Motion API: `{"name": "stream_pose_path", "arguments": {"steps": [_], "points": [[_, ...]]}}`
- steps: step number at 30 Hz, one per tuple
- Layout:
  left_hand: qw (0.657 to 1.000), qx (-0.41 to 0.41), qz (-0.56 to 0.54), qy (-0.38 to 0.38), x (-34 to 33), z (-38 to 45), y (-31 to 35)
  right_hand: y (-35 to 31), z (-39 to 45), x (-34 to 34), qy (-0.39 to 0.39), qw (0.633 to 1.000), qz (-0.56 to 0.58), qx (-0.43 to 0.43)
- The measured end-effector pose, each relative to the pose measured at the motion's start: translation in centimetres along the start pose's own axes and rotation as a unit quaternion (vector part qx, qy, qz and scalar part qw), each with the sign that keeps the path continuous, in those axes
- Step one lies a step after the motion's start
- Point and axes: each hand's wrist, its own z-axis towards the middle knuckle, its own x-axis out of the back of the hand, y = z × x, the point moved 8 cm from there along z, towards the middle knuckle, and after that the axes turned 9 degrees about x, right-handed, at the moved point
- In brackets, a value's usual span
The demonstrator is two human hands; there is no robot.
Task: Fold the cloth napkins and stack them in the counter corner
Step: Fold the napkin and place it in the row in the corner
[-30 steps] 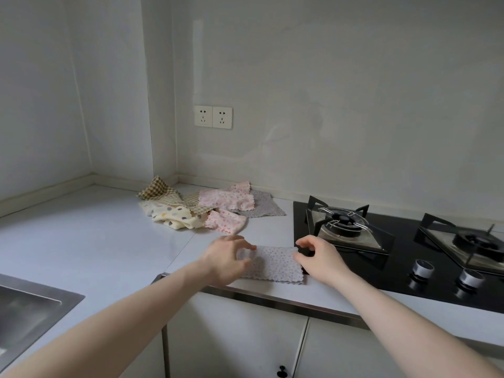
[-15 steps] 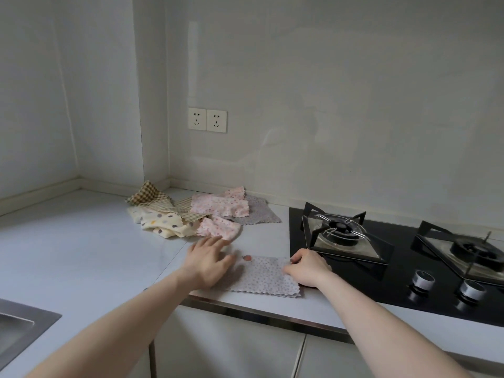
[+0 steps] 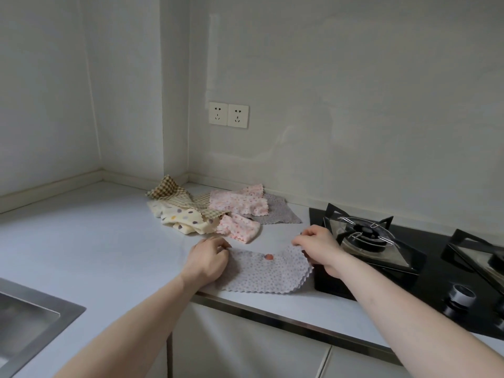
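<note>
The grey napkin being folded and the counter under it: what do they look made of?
Grey napkin: thin woven cloth, probably cotton, matte with a small print; its zigzag edges and limp sag under the right hand suggest that. Counter: smooth pale slab, stone or composite, faintly sheened; cannot tell which.

right hand (image 3: 317, 248) was resting low on the right edge of the dotted grey napkin (image 3: 266, 271) half a second ago; now it's raised, pinching the napkin's upper right corner, that corner lifted off the bench (image 3: 81, 241) and curling up. left hand (image 3: 208, 259) was flat with spread fingers beside the napkin's left edge, now fingers curled, pinching the upper left corner. napkin's top edge now sags between the two hands; pink spot (image 3: 269, 257) shows near middle top. camera view shifted, pile sits higher in frame.
</note>
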Motion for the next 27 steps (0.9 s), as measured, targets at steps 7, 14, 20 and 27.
{"name": "stream_pose_path", "arguments": {"steps": [7,14,20,27], "points": [[1.0,0.002,-0.002,0.005,-0.1,0.1,-0.1,-4.0,0.3,-6.9,-0.051,0.998,0.046,0.014],[1.0,0.013,-0.014,-0.001,0.2,0.1,-0.3,-4.6,0.0,-11.7,-0.078,0.995,0.055,0.013],[0.999,0.012,-0.036,-0.002,0.2,0.3,-0.4,-4.0,-0.5,-13.6,-0.14,0.983,0.115,-0.007],[0.997,0.01,-0.073,-0.007,0.0,0.3,-0.3,-2.1,1.0,-7.4,0.01,0.993,-0.074,0.087]]}}
